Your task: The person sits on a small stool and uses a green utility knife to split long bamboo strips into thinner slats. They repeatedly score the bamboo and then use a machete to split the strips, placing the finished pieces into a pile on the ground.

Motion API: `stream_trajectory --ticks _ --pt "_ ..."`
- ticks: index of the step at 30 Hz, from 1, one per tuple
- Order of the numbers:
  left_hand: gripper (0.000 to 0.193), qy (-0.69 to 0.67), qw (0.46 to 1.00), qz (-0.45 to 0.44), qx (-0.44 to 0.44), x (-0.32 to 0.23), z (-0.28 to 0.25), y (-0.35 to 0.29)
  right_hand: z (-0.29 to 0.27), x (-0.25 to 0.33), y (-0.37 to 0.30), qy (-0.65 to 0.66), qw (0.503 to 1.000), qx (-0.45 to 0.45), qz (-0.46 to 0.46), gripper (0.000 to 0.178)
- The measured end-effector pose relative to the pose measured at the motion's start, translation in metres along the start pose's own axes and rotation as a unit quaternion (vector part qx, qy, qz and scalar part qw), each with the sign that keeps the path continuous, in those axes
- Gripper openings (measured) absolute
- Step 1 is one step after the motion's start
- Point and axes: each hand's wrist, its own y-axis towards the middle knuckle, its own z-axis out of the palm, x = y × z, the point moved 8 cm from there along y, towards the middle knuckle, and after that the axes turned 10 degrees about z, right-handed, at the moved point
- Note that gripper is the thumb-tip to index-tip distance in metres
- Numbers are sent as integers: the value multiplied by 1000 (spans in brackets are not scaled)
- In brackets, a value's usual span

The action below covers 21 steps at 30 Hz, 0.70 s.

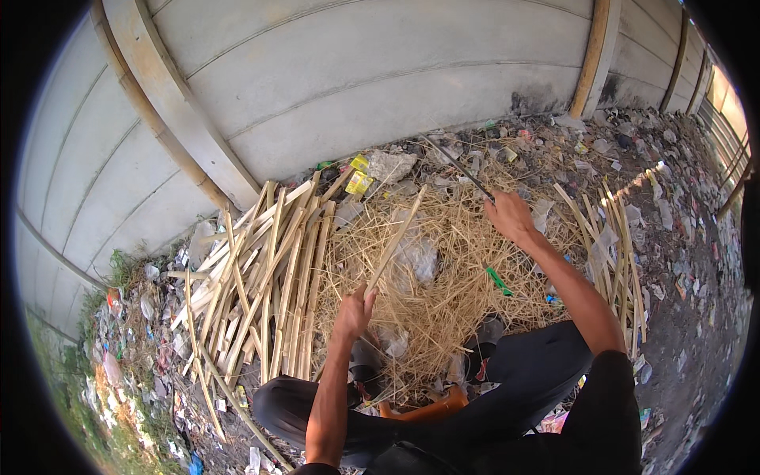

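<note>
My left hand (pixel 354 311) is closed around the lower end of a bamboo strip (pixel 397 240), which slants up and away to the right. Farther off on the right, my right hand (pixel 509 215) grips a long, thin, dark-bladed knife (pixel 461 168). Its blade points up and left toward the wall, apart from the strip. Below both hands spreads a heap of pale bamboo shavings (pixel 443 309). A pile of split bamboo strips (pixel 273 285) lies left of my left hand. A smaller bundle of strips (pixel 621 261) rests beyond my right forearm.
A grey panel wall (pixel 380 95) with upright posts runs behind the heap. Litter covers the dark ground (pixel 681 317). A concrete lump (pixel 391 167) and yellow packets (pixel 359 182) lie near the wall. A green plastic piece (pixel 498 280) sits on the shavings, and something orange (pixel 427 410) shows between my legs.
</note>
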Motion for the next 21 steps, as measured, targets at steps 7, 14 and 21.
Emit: stream_trajectory --ticks 7,14,21 --pt "39 -16 999 -44 -24 7 -12 -1 -48 7 -33 121 992 -26 -33 23" --pt "37 -7 975 166 -147 -24 -16 13 -59 122 -121 100 886 -123 -436 27" --pt "40 -32 999 12 -38 -31 -25 2 18 -101 15 140 984 -86 68 36"
